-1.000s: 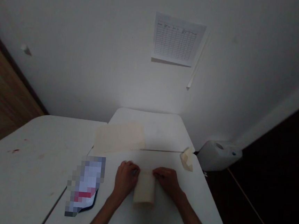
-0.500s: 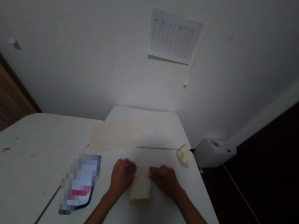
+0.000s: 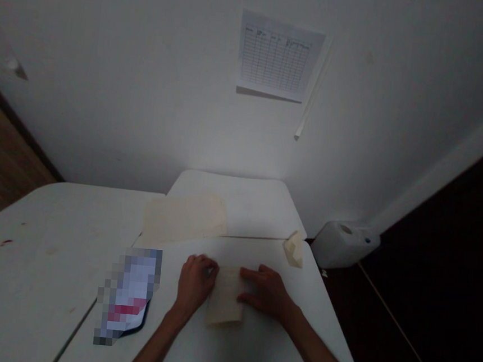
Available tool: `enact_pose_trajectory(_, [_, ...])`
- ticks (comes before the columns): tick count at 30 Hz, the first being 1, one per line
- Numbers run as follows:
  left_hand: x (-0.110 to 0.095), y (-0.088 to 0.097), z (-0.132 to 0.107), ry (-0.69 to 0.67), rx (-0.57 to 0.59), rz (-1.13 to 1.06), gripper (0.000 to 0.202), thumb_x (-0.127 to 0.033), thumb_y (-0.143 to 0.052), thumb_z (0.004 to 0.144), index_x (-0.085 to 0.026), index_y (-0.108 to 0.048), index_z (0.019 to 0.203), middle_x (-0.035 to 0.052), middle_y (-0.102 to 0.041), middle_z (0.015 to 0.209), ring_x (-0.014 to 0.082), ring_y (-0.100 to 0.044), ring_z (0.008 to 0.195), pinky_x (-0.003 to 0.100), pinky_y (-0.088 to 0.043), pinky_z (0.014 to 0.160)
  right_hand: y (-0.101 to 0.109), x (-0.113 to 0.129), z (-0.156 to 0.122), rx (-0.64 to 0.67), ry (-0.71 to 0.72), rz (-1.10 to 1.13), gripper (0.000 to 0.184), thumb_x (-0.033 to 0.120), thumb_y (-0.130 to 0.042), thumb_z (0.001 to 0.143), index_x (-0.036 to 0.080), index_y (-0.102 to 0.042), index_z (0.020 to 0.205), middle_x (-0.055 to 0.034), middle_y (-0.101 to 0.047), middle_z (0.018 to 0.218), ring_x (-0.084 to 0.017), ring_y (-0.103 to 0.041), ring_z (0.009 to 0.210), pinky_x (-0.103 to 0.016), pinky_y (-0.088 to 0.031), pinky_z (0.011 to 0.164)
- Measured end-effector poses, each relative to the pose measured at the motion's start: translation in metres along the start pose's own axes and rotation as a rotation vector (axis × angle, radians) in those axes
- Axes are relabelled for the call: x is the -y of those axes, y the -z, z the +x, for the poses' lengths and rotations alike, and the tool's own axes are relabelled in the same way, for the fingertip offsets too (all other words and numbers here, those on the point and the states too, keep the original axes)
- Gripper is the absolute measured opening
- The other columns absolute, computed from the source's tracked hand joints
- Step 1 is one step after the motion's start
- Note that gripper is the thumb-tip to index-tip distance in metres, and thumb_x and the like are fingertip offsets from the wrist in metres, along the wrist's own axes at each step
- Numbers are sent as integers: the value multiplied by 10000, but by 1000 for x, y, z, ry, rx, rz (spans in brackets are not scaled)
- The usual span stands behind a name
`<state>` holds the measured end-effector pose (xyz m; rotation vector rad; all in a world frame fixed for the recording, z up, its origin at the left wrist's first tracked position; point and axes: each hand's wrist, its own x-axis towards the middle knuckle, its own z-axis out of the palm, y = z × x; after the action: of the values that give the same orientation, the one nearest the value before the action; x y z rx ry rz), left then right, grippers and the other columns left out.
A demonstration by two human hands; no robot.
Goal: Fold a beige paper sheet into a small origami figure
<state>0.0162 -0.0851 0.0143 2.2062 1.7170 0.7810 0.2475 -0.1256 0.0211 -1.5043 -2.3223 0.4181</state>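
A folded cream sheet of paper lies on the white table in front of me. My left hand has its fingers curled on the paper's upper left edge. My right hand lies with its fingers pressed on the paper's upper right part. A larger flat cream sheet rests further back on the table. A small folded paper shape stands near the table's right edge.
A blurred flat object with a dark rim lies to the left of my hands. A second white table adjoins on the left. A printed grid sheet hangs on the wall. A white container sits on the dark floor at right.
The view has shifted slightly, so everything sits a little further left and higher. My right hand's fingers have spread flatter over the paper. The paper lies slightly more tilted.
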Motion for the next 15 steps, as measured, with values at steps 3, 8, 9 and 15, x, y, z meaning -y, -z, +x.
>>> enact_pose_trajectory(3, [0, 0, 0, -3, -3, 3, 206, -271, -519, 836, -212, -705, 768, 48, -669, 846, 239, -552, 867, 350, -411, 809, 1, 1, -3, 16, 24, -11, 735, 565, -762, 669, 285, -534, 1310, -27, -648, 1193, -247, -554, 963, -331, -435, 852])
enact_pose_trajectory(8, [2, -2, 0, -14, -16, 6, 198, -270, -525, 828, -214, -704, 768, 47, -671, 840, 245, -556, 860, 357, -417, 804, 2, 2, -7, 34, 64, -32, 816, 634, -760, 620, 277, -521, 1313, -29, -588, 1295, -248, -519, 1006, -352, -420, 885])
enact_pose_trajectory(9, [2, -2, 0, -16, -19, 7, 194, -268, -528, 826, -213, -704, 765, 47, -672, 837, 246, -557, 857, 358, -419, 804, 2, 2, -8, 36, 71, -40, 840, 644, -770, 594, 279, -522, 1308, -27, -569, 1321, -254, -511, 1024, -364, -410, 905])
enact_pose_trajectory(15, [2, -2, -1, -32, -36, 11, 188, -263, -530, 825, -217, -706, 777, 42, -677, 839, 243, -567, 849, 355, -427, 784, 1, 4, -14, 51, 98, -78, 966, 739, -735, 531, 267, -482, 1334, -50, -498, 1398, -302, -443, 1172, -446, -308, 1016])
